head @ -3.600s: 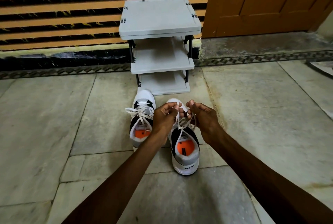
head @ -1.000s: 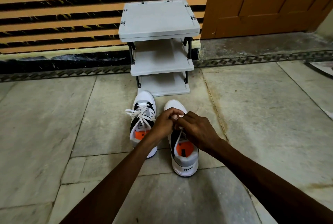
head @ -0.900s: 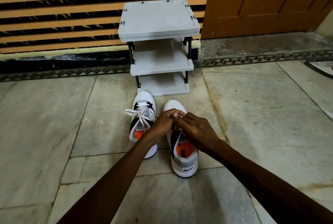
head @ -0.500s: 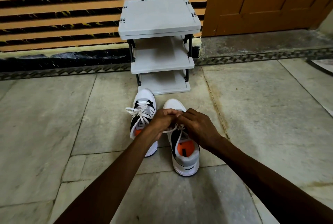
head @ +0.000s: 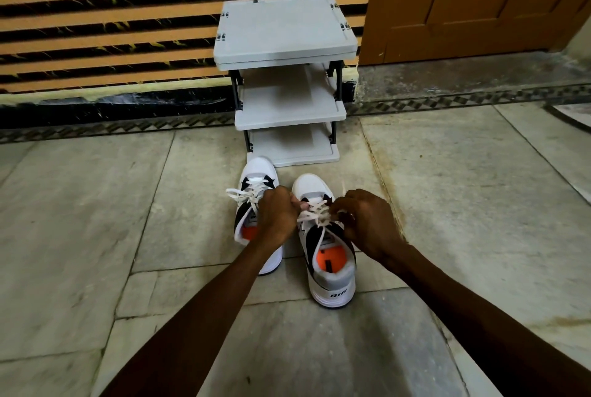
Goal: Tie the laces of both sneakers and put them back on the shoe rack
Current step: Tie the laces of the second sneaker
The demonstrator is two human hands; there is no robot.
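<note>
Two white, black and grey sneakers with orange insoles stand side by side on the floor, toes toward the rack. The left sneaker [head: 252,172] has its white laces in a bow, partly hidden by my left wrist. Over the right sneaker [head: 332,272], my left hand [head: 278,214] and my right hand [head: 367,224] each pinch a part of its white laces [head: 315,212], pulled apart sideways above the tongue. The grey three-tier shoe rack [head: 287,29] stands just beyond the toes against the wall, its shelves bare.
A striped orange and black wall [head: 112,29] runs behind the rack. A brown wooden door [head: 479,3] stands at the right on a raised dark sill. The floor is pale stone tile [head: 96,220] with a patterned border strip along the wall.
My hands were pressed together over the right sneaker's tongue; now they have drawn apart, stretching the laces sideways between them. The sneakers and rack have stayed put.
</note>
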